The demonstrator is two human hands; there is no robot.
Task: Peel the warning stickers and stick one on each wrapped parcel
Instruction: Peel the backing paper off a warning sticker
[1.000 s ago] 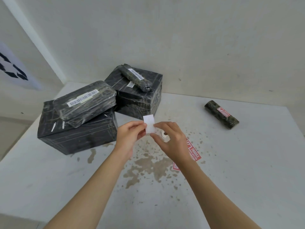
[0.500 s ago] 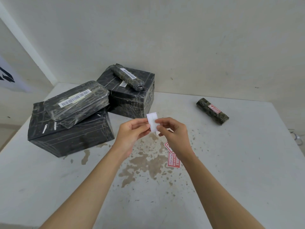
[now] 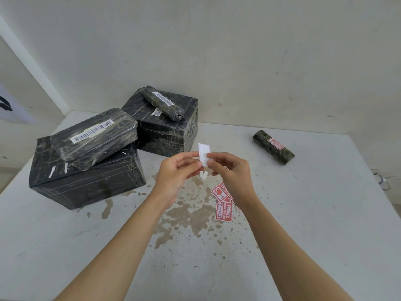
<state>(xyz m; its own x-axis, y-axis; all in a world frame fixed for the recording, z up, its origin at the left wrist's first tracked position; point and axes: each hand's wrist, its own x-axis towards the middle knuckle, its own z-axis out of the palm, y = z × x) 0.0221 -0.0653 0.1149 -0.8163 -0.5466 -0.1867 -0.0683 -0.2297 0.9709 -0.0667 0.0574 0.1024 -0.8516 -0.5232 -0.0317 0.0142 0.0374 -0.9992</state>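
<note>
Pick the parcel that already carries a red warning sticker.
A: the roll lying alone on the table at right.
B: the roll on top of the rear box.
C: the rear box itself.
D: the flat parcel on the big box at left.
A: the lone roll bears a red sticker, while the flat parcel, the stacked roll and the rear box show only white labels.
</note>
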